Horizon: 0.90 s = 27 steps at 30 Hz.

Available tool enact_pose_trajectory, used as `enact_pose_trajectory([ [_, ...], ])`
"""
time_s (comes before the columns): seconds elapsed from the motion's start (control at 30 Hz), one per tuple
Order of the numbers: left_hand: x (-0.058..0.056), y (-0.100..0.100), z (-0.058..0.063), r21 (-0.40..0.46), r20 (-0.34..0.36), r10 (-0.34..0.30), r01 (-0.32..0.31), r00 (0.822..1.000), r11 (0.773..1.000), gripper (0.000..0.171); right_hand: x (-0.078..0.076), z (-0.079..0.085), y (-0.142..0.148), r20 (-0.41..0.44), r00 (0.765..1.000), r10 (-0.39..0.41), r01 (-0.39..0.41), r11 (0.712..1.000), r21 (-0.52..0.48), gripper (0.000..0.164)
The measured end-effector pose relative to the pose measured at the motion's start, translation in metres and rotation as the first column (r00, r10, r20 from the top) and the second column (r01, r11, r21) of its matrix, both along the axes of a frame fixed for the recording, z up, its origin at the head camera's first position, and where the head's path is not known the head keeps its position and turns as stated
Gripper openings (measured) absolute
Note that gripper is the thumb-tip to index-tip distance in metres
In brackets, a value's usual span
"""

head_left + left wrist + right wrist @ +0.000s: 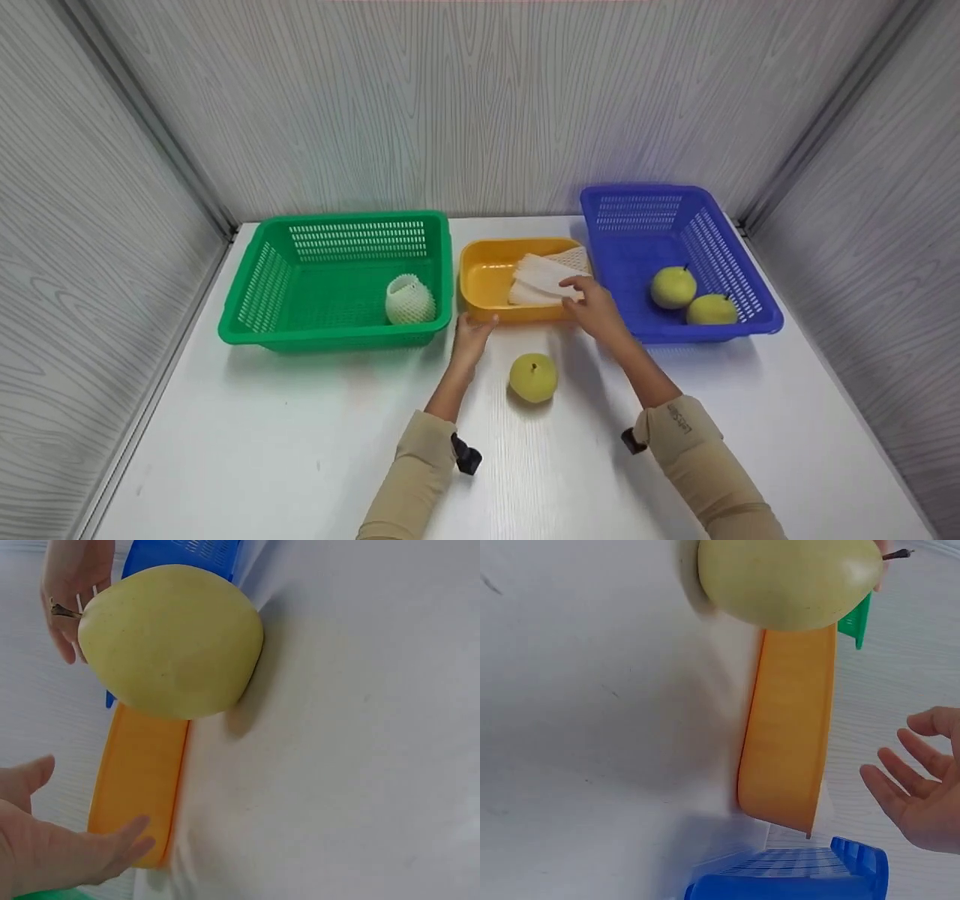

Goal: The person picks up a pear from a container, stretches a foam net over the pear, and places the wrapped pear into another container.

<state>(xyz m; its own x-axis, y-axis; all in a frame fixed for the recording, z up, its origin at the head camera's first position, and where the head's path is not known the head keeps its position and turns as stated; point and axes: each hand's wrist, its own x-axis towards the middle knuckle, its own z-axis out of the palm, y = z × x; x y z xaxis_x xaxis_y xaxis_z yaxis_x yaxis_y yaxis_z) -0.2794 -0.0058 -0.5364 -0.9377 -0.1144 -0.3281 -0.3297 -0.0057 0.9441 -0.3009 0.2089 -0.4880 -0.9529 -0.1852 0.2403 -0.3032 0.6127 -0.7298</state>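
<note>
An orange tray holds a stack of white foam net sleeves in its right half. Over the sleeves hovers my right hand, its fingers spread and loosely bent; the right wrist view shows nothing between the fingers of that hand. My left hand is at the tray's front left corner, thumb and fingers apart, and it holds nothing. In the left wrist view its fingers overlap the tray's side. A yellow-green pear stands on the table between my forearms, stem up.
On the left is a green basket with a pear in a white foam net. A blue basket on the right contains two bare pears. White wood-grain panels enclose the table at the back and sides.
</note>
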Motion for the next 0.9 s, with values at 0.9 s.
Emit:
enact_pose_trajectory([
  [0.9, -0.032, 0.015, -0.007, 0.189, -0.077, 0.217, -0.2, 0.973, 0.961, 0.06, -0.04, -0.03, -0.007, -0.364, 0.911, -0.194, 0.289, 0.93, 0.226, 0.014],
])
